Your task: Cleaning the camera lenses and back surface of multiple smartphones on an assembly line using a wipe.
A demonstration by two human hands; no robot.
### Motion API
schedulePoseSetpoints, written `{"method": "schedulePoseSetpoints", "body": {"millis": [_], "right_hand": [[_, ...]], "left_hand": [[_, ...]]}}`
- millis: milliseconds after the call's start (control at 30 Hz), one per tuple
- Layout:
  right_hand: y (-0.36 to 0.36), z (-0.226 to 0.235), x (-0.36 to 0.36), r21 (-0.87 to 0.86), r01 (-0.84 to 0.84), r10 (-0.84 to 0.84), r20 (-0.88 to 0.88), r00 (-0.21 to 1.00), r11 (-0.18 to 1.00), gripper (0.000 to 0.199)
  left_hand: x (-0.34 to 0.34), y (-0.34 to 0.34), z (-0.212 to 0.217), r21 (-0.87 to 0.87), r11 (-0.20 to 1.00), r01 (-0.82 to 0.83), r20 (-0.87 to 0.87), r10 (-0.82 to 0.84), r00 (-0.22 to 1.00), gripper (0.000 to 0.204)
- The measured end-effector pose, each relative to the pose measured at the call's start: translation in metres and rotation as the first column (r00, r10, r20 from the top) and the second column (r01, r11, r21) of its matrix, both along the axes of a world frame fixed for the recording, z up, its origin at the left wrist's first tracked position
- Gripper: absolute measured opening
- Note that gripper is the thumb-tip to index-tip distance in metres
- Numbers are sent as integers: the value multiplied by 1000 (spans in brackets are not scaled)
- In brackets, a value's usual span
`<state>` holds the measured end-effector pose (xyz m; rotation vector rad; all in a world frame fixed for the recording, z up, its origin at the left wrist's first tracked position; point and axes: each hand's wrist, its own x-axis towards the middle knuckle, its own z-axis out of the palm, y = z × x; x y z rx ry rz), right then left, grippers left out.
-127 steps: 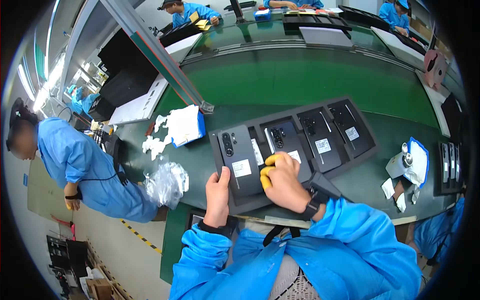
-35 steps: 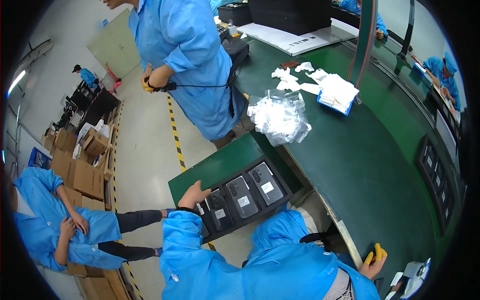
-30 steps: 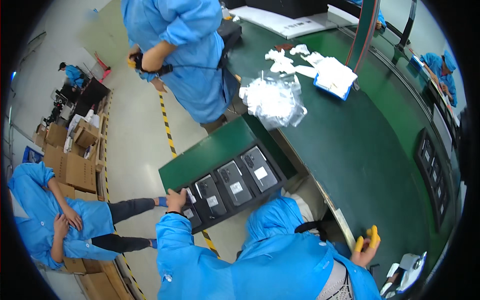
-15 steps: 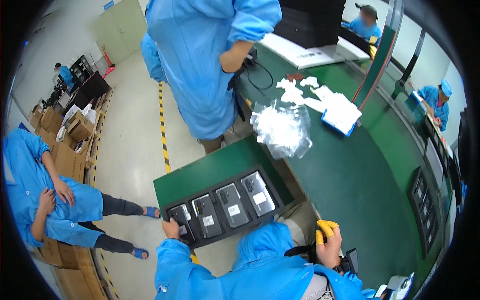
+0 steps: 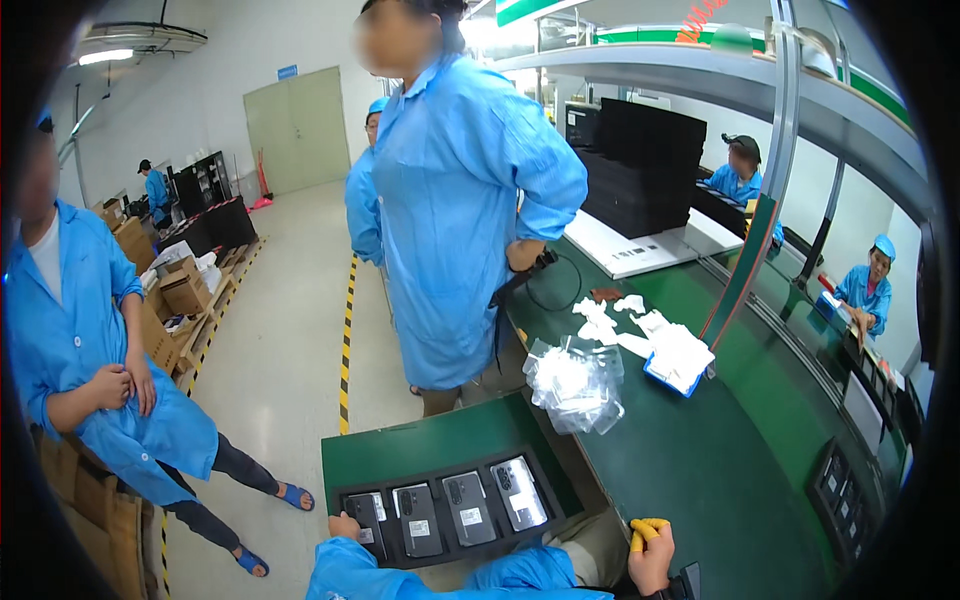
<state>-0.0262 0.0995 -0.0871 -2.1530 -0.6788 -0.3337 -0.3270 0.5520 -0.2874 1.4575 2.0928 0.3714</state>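
Observation:
A black tray (image 5: 463, 552) lies on a green surface in front of me and holds several smartphones in a row, camera sides up. Most carry a white label, among them the dark phone (image 5: 418, 521) and the shinier phone at the right end (image 5: 520, 494). At the tray's left edge, my left hand (image 5: 344, 526) is closed on the rim beside the leftmost phone (image 5: 366, 520). My right hand (image 5: 650, 556), with yellow finger cots, rests near the green workbench's edge. Its fingers are loosely bent and apart, with nothing in them.
On the green workbench (image 5: 690, 470) lie clear plastic bags (image 5: 575, 385) and a blue box of white material (image 5: 680, 362). Another phone tray (image 5: 838, 500) sits at the far right. One person (image 5: 460, 220) stands ahead by the bench, another (image 5: 120, 350) at left. Black stacked trays (image 5: 645, 165) stand behind.
My view has tilted up, so the tray and both hands appear lower and more of the room shows. My left hand stays at the tray's edge; my right hand remains by the bench.

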Motion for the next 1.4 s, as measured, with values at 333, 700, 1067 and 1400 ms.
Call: {"method": "schedulePoseSetpoints", "body": {"millis": [333,700,1067,1400], "right_hand": [[3,30,-10,-7,-53,53,9,999,999,19],[4,7,-5,-12,13,-13,-1,1000,1000,16],[2,5,0,-35,34,-35,-34,999,999,20],[4,7,-2,-30,11,-13,-54,998,999,20]], "left_hand": [[-1,-1,10,-38,999,-32,26,33,999,38],[-2,0,8,-60,998,16,17,-15,1000,38],[-6,15,-15,-39,999,3,-15,-4,1000,37],[-14,16,-21,-46,999,-11,12,12,1000,39]]}}
